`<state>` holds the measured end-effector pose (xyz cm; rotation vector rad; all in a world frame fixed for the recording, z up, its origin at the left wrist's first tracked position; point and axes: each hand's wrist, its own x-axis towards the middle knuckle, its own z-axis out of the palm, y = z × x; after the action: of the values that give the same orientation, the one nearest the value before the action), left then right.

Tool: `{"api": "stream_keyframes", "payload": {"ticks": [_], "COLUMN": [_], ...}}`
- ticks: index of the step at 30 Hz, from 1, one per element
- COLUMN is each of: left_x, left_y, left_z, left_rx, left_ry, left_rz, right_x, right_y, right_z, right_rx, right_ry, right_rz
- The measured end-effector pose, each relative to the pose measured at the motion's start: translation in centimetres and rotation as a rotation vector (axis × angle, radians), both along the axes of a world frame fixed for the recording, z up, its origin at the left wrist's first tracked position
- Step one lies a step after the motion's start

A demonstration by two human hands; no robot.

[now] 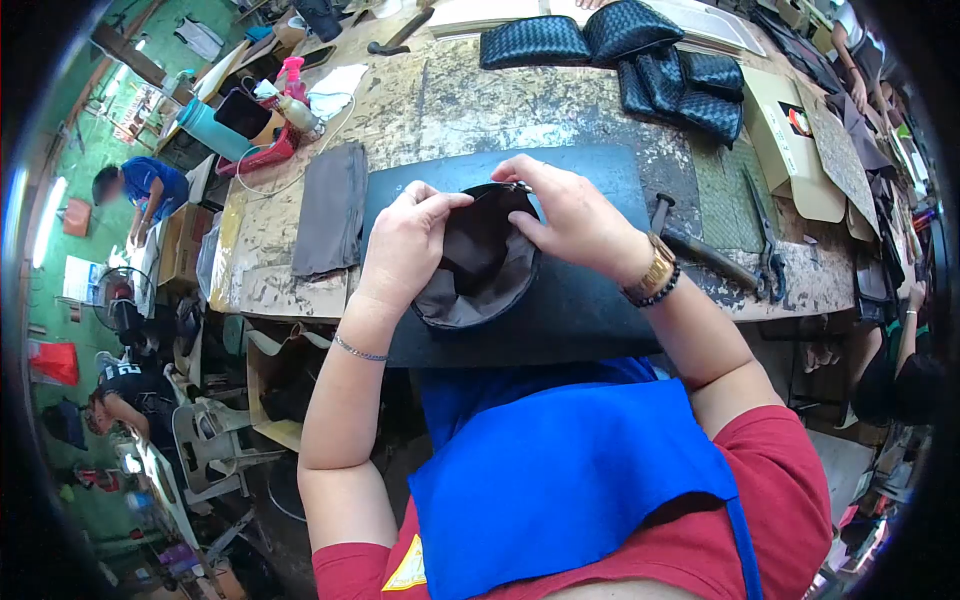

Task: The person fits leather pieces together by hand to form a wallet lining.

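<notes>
A dark pouch with a grey-brown cloth lining point(470, 300) sits in front of me, its round mouth facing up. My left hand point(408, 240) pinches the rim at the far left, thumb and fingertips together. At the far right of the same rim, my right hand point(575, 215) grips the edge, its thumb inside the mouth and its fingers outside. Beneath the pouch lies a black mat point(600, 300). Folded grey-brown cloth point(330, 210) is stacked to the left of my left hand.
Several black woven pouches point(535, 42) lie at the back. A hammer point(710, 258) and scissors point(765, 240) rest on the right, near a cardboard box point(790, 150). Another hammer point(400, 35) lies far back. A red basket point(270, 155) with bottles stands left. Other people work around.
</notes>
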<state>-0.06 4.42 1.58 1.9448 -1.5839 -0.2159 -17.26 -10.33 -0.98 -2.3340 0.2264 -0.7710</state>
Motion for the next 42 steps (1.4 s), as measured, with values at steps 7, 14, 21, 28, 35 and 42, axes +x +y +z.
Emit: {"api": "stream_keyframes", "payload": {"ticks": [7, 14, 21, 28, 35, 42], "left_x": [1.0, 0.5, 2.1, 2.0, 1.6, 0.8], "left_y": [0.5, 0.1, -0.2, -0.7, -1.1, -2.2], "left_z": [-1.3, -1.3, -2.8, -3.5, -3.0, -2.3], "left_rx": [0.020, -0.040, 0.017, -0.049, -0.078, -0.099], "left_ry": [0.087, 0.292, 0.372, 0.376, 0.290, 0.076], "left_rz": [0.055, 0.187, 0.228, 0.255, 0.209, 0.205], "right_x": [2.5, 4.3, 5.6, 5.9, 5.9, 5.9], "right_y": [-2.3, -3.5, -4.8, -4.7, -4.0, -3.4], "right_z": [-0.3, 0.6, 1.7, 1.8, 1.5, 1.6], "right_rx": [-0.181, -0.211, -0.046, -0.132, -0.182, -0.238], "right_ry": [0.003, 0.088, 0.253, 0.234, 0.209, 0.230], "right_rz": [0.156, 0.080, 0.140, 0.149, 0.103, 0.136]}}
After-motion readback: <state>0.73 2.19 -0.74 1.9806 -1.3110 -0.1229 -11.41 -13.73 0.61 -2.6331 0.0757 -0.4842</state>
